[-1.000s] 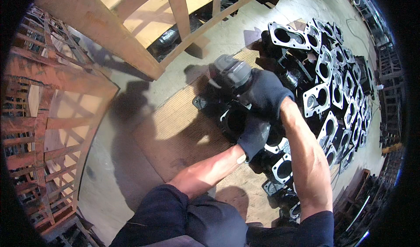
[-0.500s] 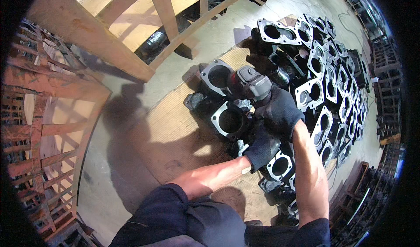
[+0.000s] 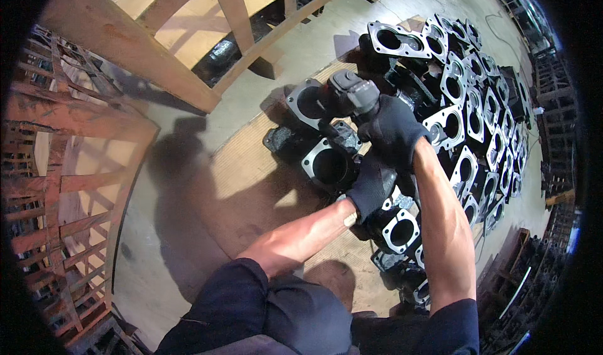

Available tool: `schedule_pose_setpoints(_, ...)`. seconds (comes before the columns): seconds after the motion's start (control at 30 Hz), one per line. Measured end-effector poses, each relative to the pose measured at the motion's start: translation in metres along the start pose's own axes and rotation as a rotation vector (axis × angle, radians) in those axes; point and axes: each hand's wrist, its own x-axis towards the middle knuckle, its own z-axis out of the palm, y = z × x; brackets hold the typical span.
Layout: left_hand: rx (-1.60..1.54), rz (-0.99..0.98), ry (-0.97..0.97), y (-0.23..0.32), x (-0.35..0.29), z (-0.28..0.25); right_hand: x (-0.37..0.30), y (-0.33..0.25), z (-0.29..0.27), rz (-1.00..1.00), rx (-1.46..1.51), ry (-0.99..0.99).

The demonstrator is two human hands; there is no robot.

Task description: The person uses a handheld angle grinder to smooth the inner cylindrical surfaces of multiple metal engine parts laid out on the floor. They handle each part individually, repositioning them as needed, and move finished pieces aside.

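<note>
Both my hands wear dark gloves and are closed around a grey and black power tool (image 3: 353,92), which looks like an angle grinder. My right hand (image 3: 397,127) wraps it just behind its head. Nearer my body, my left hand (image 3: 375,180) grips its rear part, mostly hidden by the glove. The tool's head lies over the right rim of a black metal casting (image 3: 298,111) with a bright flange and a large round bore. Closer to me stands a similar casting (image 3: 307,164), left of my left hand. The tool's working end is hidden.
Many more black castings with bright flanges (image 3: 453,81) crowd the right side. Ribbed cardboard (image 3: 235,160) lies under the nearest ones. A rusty slatted metal crate (image 3: 81,129) stands at left, and another brown frame (image 3: 135,47) rises at far left. Dark racks line the right edge.
The tool and both hands have shifted away from me and slightly left. The tool's head has travelled along the far casting's right rim, uncovering metal between the two castings.
</note>
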Motion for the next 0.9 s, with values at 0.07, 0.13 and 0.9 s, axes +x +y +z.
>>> schedule_pose_setpoints(0.07,-0.139,-0.024,0.075,-0.019,-0.017,0.033,-0.016,0.003,0.005,0.033,-0.03,-0.026)
schedule_pose_setpoints(0.13,-0.416,-0.139,0.071,-0.018,-0.032,0.044,-0.036,0.005,0.011,0.013,0.057,-0.022)
schedule_pose_setpoints(0.9,0.077,0.021,-0.157,0.0,-0.039,0.013,-0.035,0.021,0.024,0.077,0.133,0.048)
